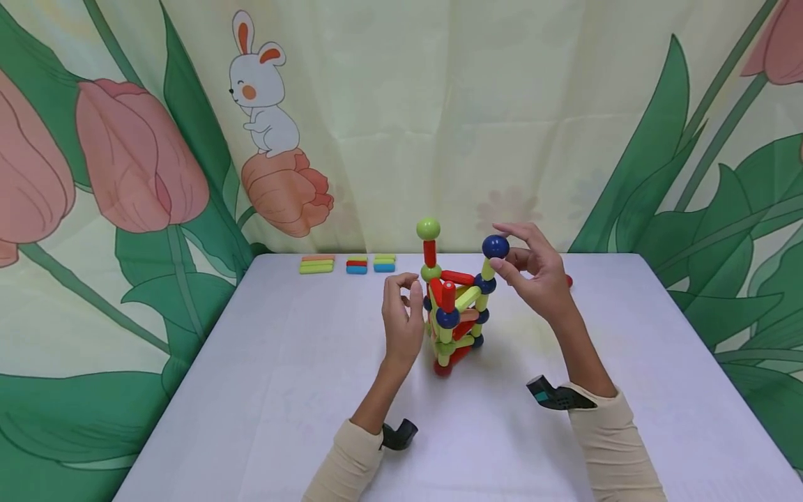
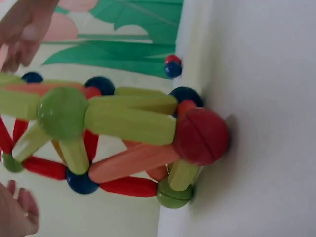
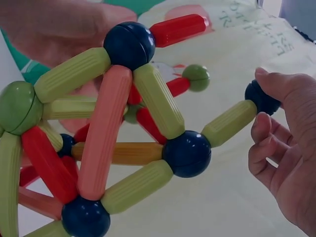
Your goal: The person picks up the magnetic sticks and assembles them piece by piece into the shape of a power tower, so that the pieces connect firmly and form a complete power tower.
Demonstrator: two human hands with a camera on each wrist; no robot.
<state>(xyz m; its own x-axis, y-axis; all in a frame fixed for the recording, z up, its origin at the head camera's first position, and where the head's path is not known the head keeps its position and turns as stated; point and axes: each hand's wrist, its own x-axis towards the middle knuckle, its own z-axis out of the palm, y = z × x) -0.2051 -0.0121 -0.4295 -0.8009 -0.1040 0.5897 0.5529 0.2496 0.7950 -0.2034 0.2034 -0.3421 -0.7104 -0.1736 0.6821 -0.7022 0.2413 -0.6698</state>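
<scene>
A tower of magnetic sticks and balls (image 1: pixel 467 298) stands on the table, built of light green, red and orange sticks with blue, green and red balls. At its upper right corner, my right hand (image 1: pixel 538 275) pinches a dark blue ball (image 1: pixel 495 247) between thumb and fingers. That ball sits on a light green stick (image 3: pixel 230 123) that rises from another blue ball (image 3: pixel 186 154). My left hand (image 1: pixel 403 321) is beside the tower's left side, fingers loosely bent and holding nothing. A green ball (image 1: pixel 429 229) tops a red stick at the back left; a bare red stick (image 1: pixel 448 295) points up in front.
Short stacks of spare sticks lie at the table's back left: orange and green (image 1: pixel 316 264), green, red and blue (image 1: pixel 357 265), green and blue (image 1: pixel 385 263). Behind my right hand, a red ball (image 1: pixel 569 281) shows partly. A printed curtain (image 1: pixel 502 125) hangs behind the table.
</scene>
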